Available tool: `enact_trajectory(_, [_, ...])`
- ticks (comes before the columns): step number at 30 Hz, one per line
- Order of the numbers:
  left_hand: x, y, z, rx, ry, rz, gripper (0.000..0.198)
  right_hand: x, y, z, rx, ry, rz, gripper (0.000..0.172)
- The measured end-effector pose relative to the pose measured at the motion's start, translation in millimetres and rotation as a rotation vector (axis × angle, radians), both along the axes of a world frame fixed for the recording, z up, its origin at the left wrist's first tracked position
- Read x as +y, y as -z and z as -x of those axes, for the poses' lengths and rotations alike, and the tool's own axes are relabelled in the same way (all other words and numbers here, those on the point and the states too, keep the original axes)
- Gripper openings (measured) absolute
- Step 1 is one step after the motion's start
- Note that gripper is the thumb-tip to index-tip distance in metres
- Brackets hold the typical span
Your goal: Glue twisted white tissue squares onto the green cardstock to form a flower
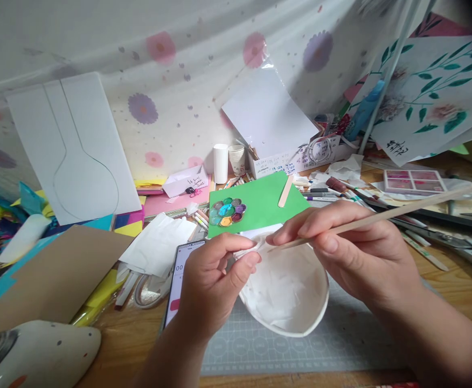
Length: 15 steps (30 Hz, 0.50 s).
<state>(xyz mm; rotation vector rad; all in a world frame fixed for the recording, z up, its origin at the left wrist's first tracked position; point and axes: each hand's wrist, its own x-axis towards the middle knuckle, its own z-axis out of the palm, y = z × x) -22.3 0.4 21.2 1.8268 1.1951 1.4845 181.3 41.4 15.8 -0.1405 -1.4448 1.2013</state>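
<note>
The white bowl [300, 302] sits over a gray cutting mat [244, 350] at the front of the wooden tabletop [118, 361], between the person's two hands; whether it rests on the mat or is held just above cannot be told. The left hand [214, 283] has its thumb and index finger pinched together on the bowl's upper left rim. The right hand [363, 250] has its fingers clamped on a thin wooden stick [393, 213], which slants down to the left, its tip at the rim near the left thumb. Inside, the bowl looks creased and whitish.

Behind the bowl lies a green sheet [256, 205] bearing a flower-shaped paint palette [227, 212] and a flat wooden strip [286, 191]. A phone [185, 258] lies beside the left hand, partly hidden by it. Scissors [434, 237] lie beyond the right hand, and a white board [84, 151] with a vase outline leans against the flowered curtain [195, 70].
</note>
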Motion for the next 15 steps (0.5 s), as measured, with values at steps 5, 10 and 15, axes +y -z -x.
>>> enact_trajectory(5, [-1.9,-7.4,-3.2,0.278,-0.05,-0.191,0.015,-2.5,-3.2,-1.0,-0.011,0.033,-0.041,0.017])
enact_trajectory(10, [-3.2,-9.5,-6.5,0.314,-0.055,-0.226,0.017,-4.0,-5.2,-1.2,-0.072,0.085,-0.063,0.014])
enact_trajectory(15, [-4.0,-4.0,-2.5,0.329,-0.048,-0.174,0.021,-2.9,-3.9,-0.5,-0.087,0.093,-0.055,0.014])
